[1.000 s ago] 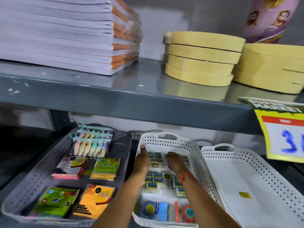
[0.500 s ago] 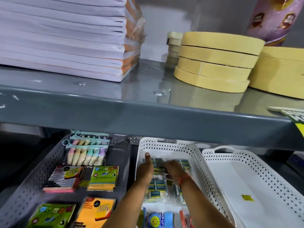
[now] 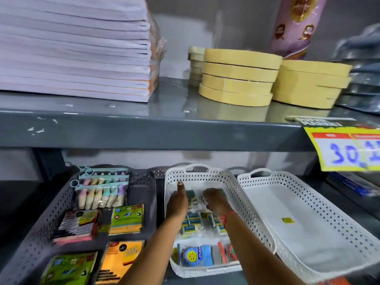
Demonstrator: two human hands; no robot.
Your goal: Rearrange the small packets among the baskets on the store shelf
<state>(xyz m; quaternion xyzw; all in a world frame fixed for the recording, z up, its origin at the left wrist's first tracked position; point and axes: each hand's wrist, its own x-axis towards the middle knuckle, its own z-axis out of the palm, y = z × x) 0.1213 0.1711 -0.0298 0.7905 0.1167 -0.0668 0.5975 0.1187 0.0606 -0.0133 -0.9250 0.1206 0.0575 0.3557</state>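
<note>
I see the grey metal shelf (image 3: pixel 144 132), then the empty white perforated plastic basket (image 3: pixel 320 219) at right. In the middle white basket (image 3: pixel 230 182), my left hand (image 3: pixel 177 199) and right hand (image 3: pixel 214 199) rest on small green-blue packets (image 3: pixel 192 197); whether they grip, I cannot tell. Most sorting seems left.

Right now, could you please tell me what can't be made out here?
- Head view: packets under both hands, partly hidden by the left hand and right hand.
- Right fingers' grip: hidden.
- Price tag: cut off at right edge.
- Green packet: blurred print.
</note>
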